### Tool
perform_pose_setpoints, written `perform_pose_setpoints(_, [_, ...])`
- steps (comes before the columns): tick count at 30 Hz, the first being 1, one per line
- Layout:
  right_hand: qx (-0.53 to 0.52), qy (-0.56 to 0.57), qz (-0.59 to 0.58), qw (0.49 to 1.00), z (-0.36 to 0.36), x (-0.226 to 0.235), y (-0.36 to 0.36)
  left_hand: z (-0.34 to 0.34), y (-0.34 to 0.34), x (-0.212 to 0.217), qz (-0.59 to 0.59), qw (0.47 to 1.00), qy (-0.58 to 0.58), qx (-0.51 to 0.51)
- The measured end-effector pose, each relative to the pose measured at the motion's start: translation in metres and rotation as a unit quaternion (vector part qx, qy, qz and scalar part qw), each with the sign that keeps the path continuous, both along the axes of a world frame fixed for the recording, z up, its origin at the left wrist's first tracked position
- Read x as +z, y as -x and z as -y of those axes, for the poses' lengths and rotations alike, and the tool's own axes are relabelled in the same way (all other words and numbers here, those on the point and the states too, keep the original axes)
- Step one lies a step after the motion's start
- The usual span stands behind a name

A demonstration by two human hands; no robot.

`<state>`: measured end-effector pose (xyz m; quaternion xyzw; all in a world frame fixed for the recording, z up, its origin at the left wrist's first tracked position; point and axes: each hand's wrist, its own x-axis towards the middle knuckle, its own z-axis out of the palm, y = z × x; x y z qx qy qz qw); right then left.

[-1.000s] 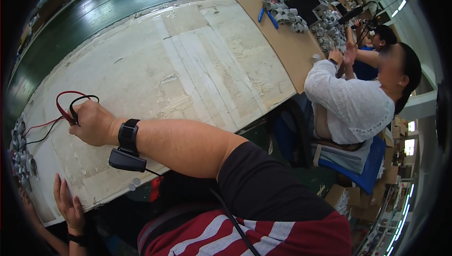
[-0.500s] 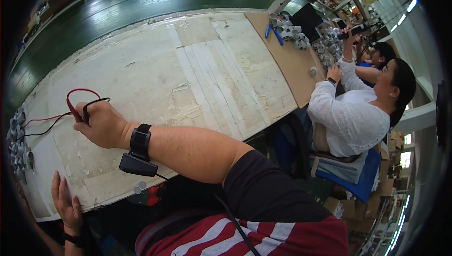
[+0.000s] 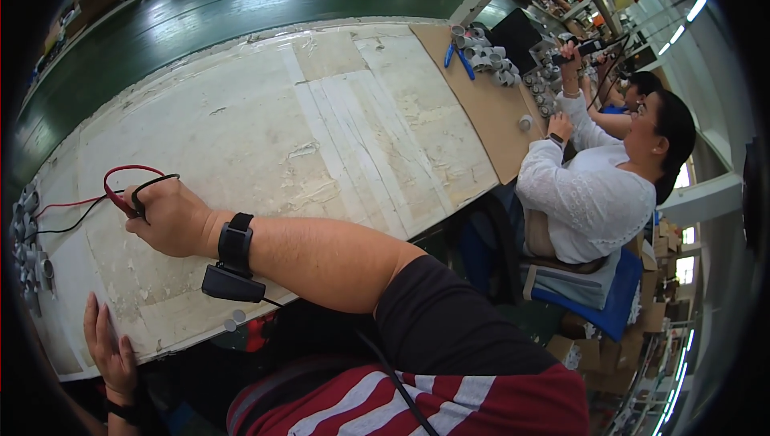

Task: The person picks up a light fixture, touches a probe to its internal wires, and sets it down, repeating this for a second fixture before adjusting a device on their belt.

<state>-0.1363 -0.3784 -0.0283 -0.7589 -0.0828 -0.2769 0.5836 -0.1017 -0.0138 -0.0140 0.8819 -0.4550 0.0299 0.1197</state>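
1. While my right grip (image 3: pixel 172 218) is closed around a red lead (image 3: pixel 132 167) and a black lead (image 3: pixel 152 180), both leads loop up beside my knuckles.
2. Lead position: above the left part of the worn, whitish tabletop (image 3: pixel 233 127). Thinner lengths run leftward to the grey cylindrical fittings (image 3: pixel 30 263) clustered at its left end; cannot tell whether they touch.
3. Left grip (image 3: pixel 110 352): fingers extended, thumb apart, resting on the tabletop at its near edge; black wristband (image 3: pixel 122 410) below.
4. Right wrist: black strap (image 3: pixel 235 245) with a boxy black device (image 3: pixel 231 283), thin cable trailing from it.
5. Two small grey discs (image 3: pixel 231 325) at the near edge, near that device.
6. Right side: brown board (image 3: pixel 481 111) bearing blue-handled pliers (image 3: pixel 466 66) and more grey fittings (image 3: pixel 505 75); a co-worker in a white blouse (image 3: pixel 581 195) sits beside it.
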Motion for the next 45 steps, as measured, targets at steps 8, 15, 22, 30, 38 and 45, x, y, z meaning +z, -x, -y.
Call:
perform_pose_setpoints(8, [0.021, -0.004, 0.024, 0.999, -0.011, 0.002, -0.012, -0.014, 0.002, 0.007, 0.001, 1.0, 0.004, 0.03])
perform_pose_setpoints(15, [0.053, 0.002, -0.057, 0.997, -0.001, 0.016, 0.013, 0.008, 0.004, 0.017, 0.027, 0.999, 0.038, 0.0])
perform_pose_setpoints(22, [0.06, -0.033, -0.119, 0.99, -0.004, 0.016, 0.009, 0.008, 0.008, 0.02, 0.063, 0.997, 0.049, 0.002])
perform_pose_setpoints(30, [0.025, -0.04, -0.153, 0.987, 0.001, 0.016, 0.007, 0.008, 0.004, 0.018, 0.06, 0.997, 0.048, 0.004])
perform_pose_setpoints(38, [0.035, -0.051, -0.151, 0.987, -0.002, 0.015, 0.006, 0.002, 0.006, 0.019, 0.056, 0.997, 0.047, 0.005])
perform_pose_setpoints(45, [0.019, -0.065, -0.171, 0.983, 0.001, 0.019, 0.015, 0.007, 0.003, 0.016, 0.056, 0.996, 0.068, 0.002])
